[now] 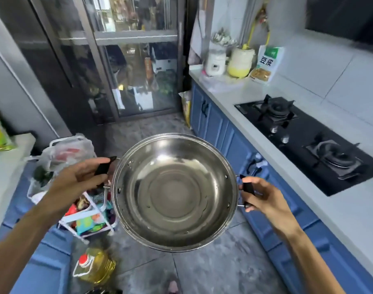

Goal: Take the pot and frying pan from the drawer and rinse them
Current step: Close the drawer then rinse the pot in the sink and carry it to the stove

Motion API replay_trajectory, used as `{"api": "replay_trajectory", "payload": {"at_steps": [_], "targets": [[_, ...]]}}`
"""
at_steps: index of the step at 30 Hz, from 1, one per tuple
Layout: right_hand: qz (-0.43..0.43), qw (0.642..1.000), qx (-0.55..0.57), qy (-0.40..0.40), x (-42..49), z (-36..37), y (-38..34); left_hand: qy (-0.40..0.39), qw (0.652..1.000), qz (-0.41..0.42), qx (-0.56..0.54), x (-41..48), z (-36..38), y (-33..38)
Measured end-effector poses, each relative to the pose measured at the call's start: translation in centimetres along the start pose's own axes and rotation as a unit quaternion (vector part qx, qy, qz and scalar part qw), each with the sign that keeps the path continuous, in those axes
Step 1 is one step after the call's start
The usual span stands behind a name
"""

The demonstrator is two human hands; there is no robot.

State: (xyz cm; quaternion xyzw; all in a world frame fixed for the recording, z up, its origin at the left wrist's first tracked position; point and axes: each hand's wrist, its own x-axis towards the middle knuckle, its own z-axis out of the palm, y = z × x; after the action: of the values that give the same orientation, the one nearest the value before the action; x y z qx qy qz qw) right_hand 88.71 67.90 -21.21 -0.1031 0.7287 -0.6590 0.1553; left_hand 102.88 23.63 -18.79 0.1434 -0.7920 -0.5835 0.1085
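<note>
**Desk:** Where is the pot (175, 194), and who has it?

**Caption writer:** It hangs between the two grips, mouth up and empty, over the kitchen floor (213, 270). The left grip (79, 179) is closed on the black left handle (103, 167), thumb laid along its top. The right grip (264, 198) is curled round the black right handle (248, 187). Neither grip has a free finger.

**Desk:** Which way does it lie?

**Caption writer:** The handle-to-handle line runs straight across the person's body, with the bowl dead centre. The left end sits a little farther out than the right. Neither grip is nearer the load; they share it evenly.

**Desk:** And the rinse?

**Caption writer:** No sink or tap is in view. Beyond the right grip are the table (340, 211) and its stove (304, 143). The likely next move is to carry the pot, held level in both grips, to wherever the water is. The frying pan is not in view.
</note>
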Motion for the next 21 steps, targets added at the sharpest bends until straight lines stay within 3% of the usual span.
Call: {"api": "replay_trajectory", "payload": {"at_steps": [11, 21], "targets": [[-0.001, 0.990, 0.016, 0.139, 14.1, -7.4, -0.6, -0.110, 0.992, 0.053, 0.004, 25.9, 9.4, 4.5], [0.003, 0.985, 0.060, 0.160, 34.6, -16.4, 0.9, -0.132, 0.990, 0.054, 0.018, 49.3, 20.4, 6.4]]}}
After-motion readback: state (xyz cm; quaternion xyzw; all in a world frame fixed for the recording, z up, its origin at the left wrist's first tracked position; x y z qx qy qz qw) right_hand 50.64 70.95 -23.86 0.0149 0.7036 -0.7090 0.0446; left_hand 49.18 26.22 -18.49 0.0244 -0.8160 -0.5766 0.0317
